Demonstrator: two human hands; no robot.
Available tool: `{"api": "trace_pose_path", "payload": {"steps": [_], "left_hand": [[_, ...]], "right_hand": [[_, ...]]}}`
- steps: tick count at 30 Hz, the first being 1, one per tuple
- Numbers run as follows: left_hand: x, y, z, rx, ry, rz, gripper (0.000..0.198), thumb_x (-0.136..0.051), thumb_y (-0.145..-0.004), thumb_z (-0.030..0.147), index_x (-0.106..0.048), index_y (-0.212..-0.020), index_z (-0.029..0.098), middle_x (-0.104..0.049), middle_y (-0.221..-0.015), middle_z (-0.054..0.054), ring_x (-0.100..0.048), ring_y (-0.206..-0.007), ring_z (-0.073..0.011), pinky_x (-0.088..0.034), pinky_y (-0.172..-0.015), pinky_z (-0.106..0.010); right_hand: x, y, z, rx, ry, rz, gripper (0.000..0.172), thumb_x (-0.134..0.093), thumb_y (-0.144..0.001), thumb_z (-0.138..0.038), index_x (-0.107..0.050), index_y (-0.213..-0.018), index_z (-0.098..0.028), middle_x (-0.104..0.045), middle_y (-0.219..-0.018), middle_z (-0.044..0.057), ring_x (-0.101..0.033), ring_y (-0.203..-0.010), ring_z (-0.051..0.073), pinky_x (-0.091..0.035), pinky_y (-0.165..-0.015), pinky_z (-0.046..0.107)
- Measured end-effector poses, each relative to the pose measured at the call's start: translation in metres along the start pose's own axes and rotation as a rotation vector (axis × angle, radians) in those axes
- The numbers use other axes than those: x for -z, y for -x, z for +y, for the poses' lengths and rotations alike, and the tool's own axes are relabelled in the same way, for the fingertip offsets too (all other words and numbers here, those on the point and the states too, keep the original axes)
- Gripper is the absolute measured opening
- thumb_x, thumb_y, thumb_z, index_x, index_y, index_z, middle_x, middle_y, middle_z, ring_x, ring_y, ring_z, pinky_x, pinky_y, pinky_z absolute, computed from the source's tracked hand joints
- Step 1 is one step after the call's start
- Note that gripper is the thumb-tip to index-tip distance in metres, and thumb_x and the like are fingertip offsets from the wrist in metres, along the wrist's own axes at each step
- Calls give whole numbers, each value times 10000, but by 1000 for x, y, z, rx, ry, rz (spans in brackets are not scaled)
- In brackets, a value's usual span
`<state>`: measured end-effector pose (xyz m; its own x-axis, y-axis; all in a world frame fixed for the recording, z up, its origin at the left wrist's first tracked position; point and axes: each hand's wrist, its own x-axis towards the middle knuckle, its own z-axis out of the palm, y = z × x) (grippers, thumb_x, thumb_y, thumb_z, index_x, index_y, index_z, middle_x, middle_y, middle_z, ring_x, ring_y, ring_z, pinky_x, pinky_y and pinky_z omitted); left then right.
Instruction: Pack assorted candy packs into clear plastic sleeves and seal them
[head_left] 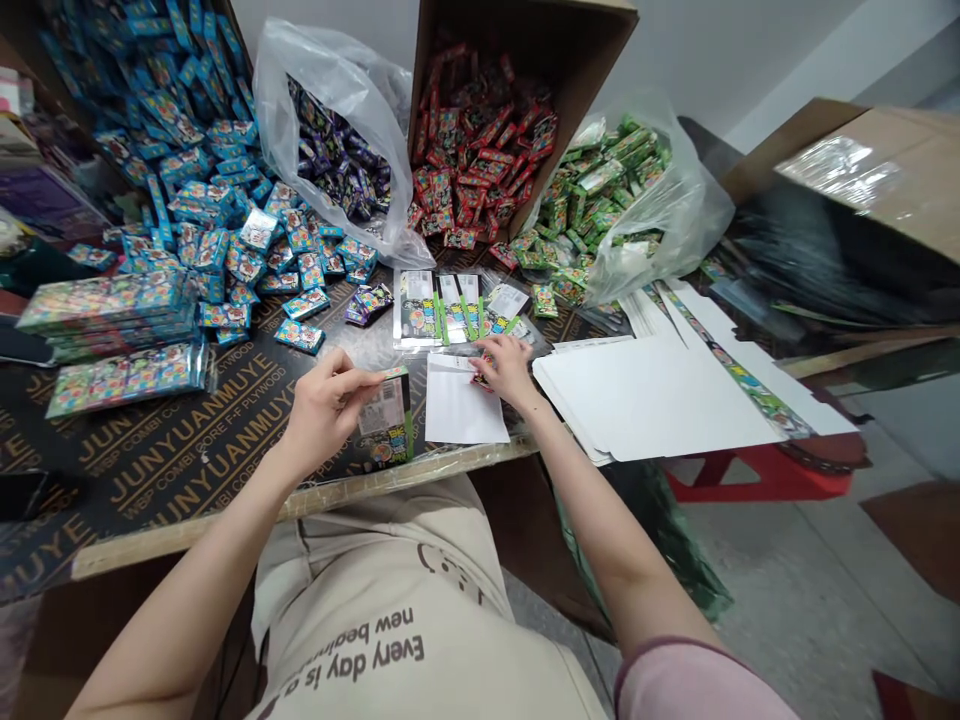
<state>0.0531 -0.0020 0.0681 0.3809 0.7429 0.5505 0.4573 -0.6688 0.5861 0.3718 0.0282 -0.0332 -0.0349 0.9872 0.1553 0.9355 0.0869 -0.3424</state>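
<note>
My left hand is closed in a pinch on the top edge of a printed box with a green edge, near the table's front. Just right of the box lies a blank white card panel; whether it joins the box I cannot tell. Over the panel's upper right corner, my right hand has its fingers curled on a small red box, mostly covered by them. Behind the hands, printed cartons lie in a row, with a purple small box to their left.
Heaps of blue boxes, purple ones in a plastic bag, red ones in a carton and green ones line the back. Filled packs are stacked left. Flat white cardboard overhangs the table's right side, near a red stool.
</note>
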Motion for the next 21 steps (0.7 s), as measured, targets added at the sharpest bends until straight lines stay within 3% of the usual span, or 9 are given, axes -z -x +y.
{"api": "trace_pose_path", "payload": {"steps": [7,14,21], "left_hand": [[0,4,3,30,14,14,192,-617,-845,142,-747,-966,214,-496,-707,-6,-484,-624,-121,-391,-561,-243],[-3,4,1,67,15,31,162,-623,-843,173,-752,-923,229,-503,-711,-6,-493,-631,-125,-394,-575,-249],[-4,3,3,158,29,88,70,-672,-811,200,-733,-845,199,-571,-698,-6,-551,-633,-131,-428,-597,-248]], "right_hand": [[-20,-26,-12,-9,-22,-90,126,-598,-833,-240,-706,-804,-182,-669,-928,109,-496,-1007,295,-282,-890,446],[-22,-17,-16,57,-111,-37,140,-543,-820,-188,-667,-755,-183,-673,-885,114,-523,-969,288,-311,-894,432],[-20,-22,-15,-23,-307,-63,76,-526,-765,-224,-562,-708,-190,-635,-696,54,-560,-680,205,-409,-683,327]]}}
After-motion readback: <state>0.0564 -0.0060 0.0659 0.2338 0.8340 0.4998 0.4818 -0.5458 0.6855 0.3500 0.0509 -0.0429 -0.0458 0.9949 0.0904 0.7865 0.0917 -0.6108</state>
